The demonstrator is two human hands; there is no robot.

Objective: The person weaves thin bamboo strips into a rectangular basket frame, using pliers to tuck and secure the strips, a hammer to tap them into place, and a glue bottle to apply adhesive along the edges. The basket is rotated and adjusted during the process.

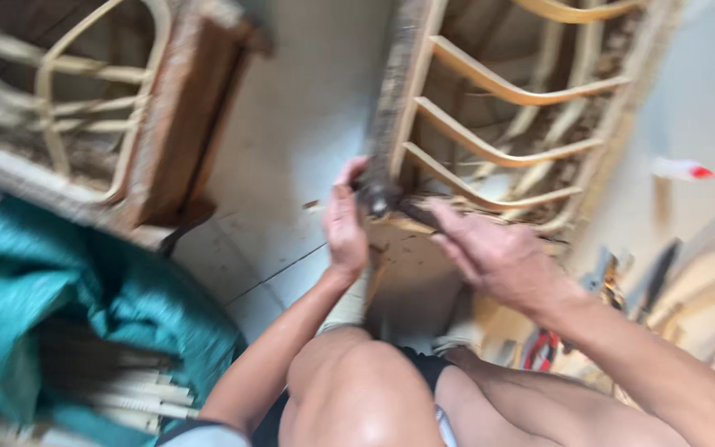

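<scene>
At the bottom corner of the pale bent-cane chair frame (498, 124), the left hand (345, 223) is gripping its wrapped dark post while the right hand (490, 252) is lying open beside it, with most canes looking bare.

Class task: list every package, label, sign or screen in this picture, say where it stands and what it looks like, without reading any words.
No label, sign or screen can be made out; the picture is blurred.
Teal bag: lower left on the floor, crumpled cloth or plastic, pale sticks poking from it.
White object with a red tip: right edge, small and long; too blurred to tell its kind.
</scene>
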